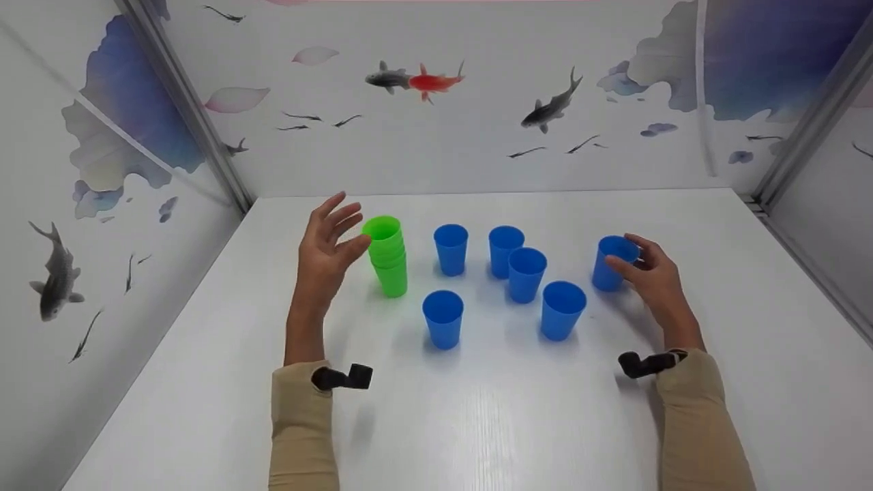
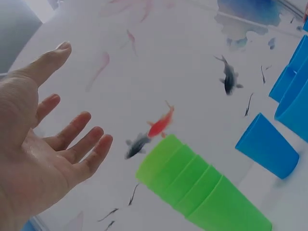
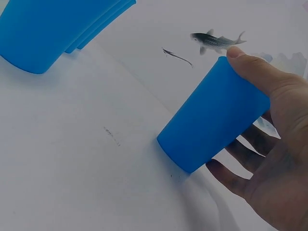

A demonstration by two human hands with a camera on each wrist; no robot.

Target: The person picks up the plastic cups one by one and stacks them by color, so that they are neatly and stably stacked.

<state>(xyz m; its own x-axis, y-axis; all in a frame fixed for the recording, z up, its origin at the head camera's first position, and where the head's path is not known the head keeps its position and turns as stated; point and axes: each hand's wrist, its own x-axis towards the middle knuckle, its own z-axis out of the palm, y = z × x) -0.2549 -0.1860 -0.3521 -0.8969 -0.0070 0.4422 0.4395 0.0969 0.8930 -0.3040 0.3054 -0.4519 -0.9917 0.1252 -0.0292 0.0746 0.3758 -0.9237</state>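
Likely grasping step: right hand [image 1: 656, 281] pinches rightmost tapered blue plastic cup [image 1: 603, 276] on white desk [image 1: 491, 416], left hand [image 1: 323, 251] spread beside stacked green plastic cups [image 1: 390, 266]; next move probably needs steady grip.

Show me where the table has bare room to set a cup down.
Widest is the near part of the table, between the sleeves and nearer than the front blue cups. Another runs from the right hand to the table's right edge. Crowded: the middle, where two blue cups overlap in the head view, and around the left hand and green cup stack.
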